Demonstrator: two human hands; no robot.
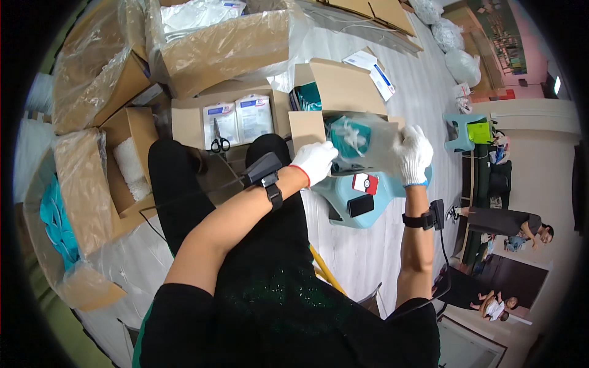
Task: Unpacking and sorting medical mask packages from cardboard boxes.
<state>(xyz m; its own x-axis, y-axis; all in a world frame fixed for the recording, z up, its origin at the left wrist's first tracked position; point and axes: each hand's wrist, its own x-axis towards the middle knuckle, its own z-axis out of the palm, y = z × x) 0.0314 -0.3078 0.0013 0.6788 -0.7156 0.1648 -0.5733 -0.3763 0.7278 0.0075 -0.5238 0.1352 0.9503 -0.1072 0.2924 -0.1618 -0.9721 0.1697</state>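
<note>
Between my hands is a clear plastic bag with a folded teal item and whitish straps inside. My left hand, in a white knit glove, pinches the bag's left edge. The bag's right end is gripped by my right hand, gloved the same way, with its fingers curled in. An open cardboard box stands just beyond the bag, with more teal packs in its left part. Below the bag, a light blue plastic stool carries a dark phone and a red and white card-like object.
Left of my hands, black scissors lie over white packets in a low carton. Large plastic-lined boxes stand behind and left, one holding teal fabric. White bags sit far right, where other people are visible.
</note>
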